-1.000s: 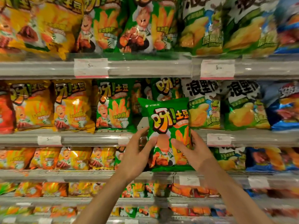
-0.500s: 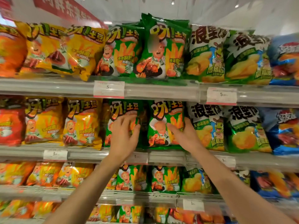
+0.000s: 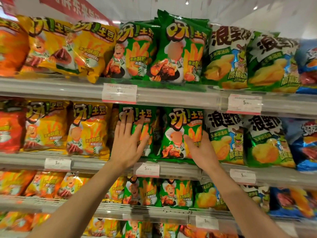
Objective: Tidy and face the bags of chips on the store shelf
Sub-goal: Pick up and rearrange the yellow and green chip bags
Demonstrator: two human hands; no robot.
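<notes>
A: Since half a second back, little shift is noted. The left hand (image 3: 127,143) has been spread wider and flatter on the left green bag (image 3: 137,133); the right hand (image 3: 199,148) has been kept on the right green bag (image 3: 182,134), and the view has been tipped up slightly.

B: Left to right on the middle shelf (image 3: 85,162)?

A: A red bag (image 3: 10,131) at the far left, then two yellow bags (image 3: 68,127) standing face-out. Next, the left green bag, pressed by straight, splayed fingers; nothing is gripped. It is judged that the bag is being pushed back and flattened so its front is squared to the aisle.

B: And the gap beside it?

A: A dark gap is seen between the two green bags. The right green bag is stood upright, label forward, above a price tag (image 3: 146,169). Its lower right edge is cupped by the right hand, thumb across the front; how far the fingers are wrapped behind cannot be told. It is probably being steadied so it is kept from toppling.

B: Further right?

A: Corn-soup bags (image 3: 224,140), then blue bags (image 3: 305,143), all untouched.
</notes>
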